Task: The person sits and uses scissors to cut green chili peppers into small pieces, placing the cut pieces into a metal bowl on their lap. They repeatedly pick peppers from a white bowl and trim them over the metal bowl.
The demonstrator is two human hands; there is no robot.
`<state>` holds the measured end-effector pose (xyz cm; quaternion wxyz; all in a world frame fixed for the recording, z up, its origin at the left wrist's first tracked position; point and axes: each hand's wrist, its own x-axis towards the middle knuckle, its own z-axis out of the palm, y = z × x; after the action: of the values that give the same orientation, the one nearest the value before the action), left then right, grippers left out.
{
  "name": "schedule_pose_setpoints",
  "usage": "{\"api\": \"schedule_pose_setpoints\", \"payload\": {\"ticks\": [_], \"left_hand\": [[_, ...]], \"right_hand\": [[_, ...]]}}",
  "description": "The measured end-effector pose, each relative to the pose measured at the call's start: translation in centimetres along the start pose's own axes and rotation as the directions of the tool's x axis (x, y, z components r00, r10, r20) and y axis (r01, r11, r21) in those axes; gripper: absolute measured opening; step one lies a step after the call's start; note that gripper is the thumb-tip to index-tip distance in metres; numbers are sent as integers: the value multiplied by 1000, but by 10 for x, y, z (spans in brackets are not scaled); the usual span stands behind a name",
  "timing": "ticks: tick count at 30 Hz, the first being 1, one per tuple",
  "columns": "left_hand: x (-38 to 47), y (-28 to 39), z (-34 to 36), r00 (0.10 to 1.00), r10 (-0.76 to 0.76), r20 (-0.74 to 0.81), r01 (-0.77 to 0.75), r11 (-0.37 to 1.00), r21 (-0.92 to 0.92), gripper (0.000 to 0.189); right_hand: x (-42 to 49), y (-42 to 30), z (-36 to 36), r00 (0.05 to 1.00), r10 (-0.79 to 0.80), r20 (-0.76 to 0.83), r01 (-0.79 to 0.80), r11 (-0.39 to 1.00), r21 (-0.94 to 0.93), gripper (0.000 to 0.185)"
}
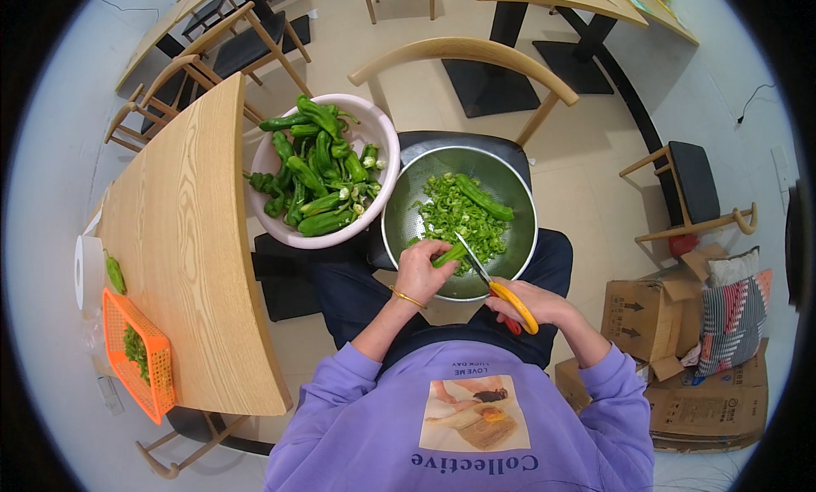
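Observation:
My left hand pinches a green pepper over the near rim of a perforated metal bowl. In my right hand are scissors with yellow and red handles. Their blades lie against the pepper's cut end. Chopped green pepper pieces cover the bowl's bottom, and a larger pepper rests on top of them. The bowl stands on a black chair seat, between my knees. To its left, a pale pink basin holds many whole green peppers and several trimmed stem ends.
On the wooden table at left are an orange plastic basket with greens, a single pepper and a white roll. Cardboard boxes and a patterned cushion stand at right. The chair's curved wooden backrest rises beyond the bowl.

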<state>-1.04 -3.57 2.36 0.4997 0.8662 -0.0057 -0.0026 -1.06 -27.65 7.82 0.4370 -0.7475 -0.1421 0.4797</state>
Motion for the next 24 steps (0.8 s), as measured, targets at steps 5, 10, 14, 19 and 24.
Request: {"api": "schedule_pose_setpoints", "payload": {"ticks": [5,10,14,19,24], "left_hand": [[-1,-6,1,998,-54,17,55,996,-69,30],[6,-24,-2,862,-383,332,506,615,-604,30],[11,-35,-8,701,-426,572,706,305,-639,29],[9,-33,-7,682,-383,623,731,344,-590,30],[8,-29,-7,682,-381,624,729,423,-538,31]], "right_hand": [[1,1,8,993,-34,-113,23,995,-96,34],[-3,6,6,995,58,-76,-47,989,137,34],[-10,2,-2,1000,-2,-16,2,1000,4,34],[-9,-13,-2,998,69,13,-65,983,-174,44],[-4,-17,3,999,43,-15,-45,968,-247,45]]}}
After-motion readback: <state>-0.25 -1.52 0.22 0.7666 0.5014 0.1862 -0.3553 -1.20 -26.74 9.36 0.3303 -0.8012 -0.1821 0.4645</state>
